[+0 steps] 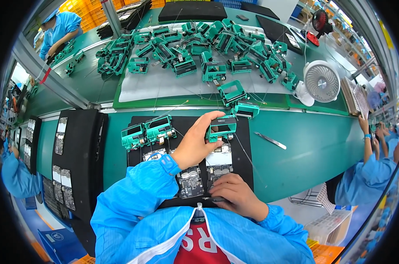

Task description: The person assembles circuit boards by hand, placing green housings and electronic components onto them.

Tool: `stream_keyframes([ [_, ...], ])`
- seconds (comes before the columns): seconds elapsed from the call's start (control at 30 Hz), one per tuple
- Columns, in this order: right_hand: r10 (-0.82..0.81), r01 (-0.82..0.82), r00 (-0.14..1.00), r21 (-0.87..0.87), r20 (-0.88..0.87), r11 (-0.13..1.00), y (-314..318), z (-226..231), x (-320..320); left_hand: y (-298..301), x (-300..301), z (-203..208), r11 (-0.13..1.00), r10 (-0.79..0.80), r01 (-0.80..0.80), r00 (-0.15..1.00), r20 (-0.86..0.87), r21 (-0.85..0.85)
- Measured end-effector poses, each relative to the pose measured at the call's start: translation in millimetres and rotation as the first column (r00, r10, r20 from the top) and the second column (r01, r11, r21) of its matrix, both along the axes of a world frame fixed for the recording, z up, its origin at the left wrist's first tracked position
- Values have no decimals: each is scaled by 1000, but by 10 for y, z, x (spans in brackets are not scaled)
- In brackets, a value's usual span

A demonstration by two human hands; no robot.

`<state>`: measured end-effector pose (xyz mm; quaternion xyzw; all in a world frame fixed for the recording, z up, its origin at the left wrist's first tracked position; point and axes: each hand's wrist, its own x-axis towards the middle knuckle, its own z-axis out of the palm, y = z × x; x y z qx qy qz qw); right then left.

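Observation:
My left hand (195,143) grips a green plastic housing (223,126) between thumb and fingers, at the top of a circuit board with a white label (219,159). That board lies on a black foam pad (242,171). My right hand (238,197) is closed at the board's lower end, around a slim dark object (213,199) whose kind I cannot make out. Left of it lies another circuit board (190,182). Two more green housings (160,127) with thin wires rest on the pad's upper left. Further green housings (232,92) lie just beyond my left hand.
Silver tweezers (270,140) lie on the green mat at right. A large heap of green housings (208,44) covers a white sheet on the raised shelf. A white fan (321,81) stands at its right end. Black foam pads (78,145) bearing boards are at left. Co-workers sit around.

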<state>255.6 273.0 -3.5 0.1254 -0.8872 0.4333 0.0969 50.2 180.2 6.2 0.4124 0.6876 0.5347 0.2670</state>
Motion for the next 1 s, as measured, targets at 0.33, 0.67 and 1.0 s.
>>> stream_keyframes([
  [0.33,-41,42,999,38,-13,998,-33,-3,-15,-26,43,-62,997,76,-76,997,21,11],
  [0.67,-67,68,997,37,-37,997,-49,3,-19,-36,67,-75,995,94,-92,994,-62,36],
  [1.0,-82,84,995,39,-51,996,-62,-19,-24,-69,99,-27,997,78,-78,997,6,7],
])
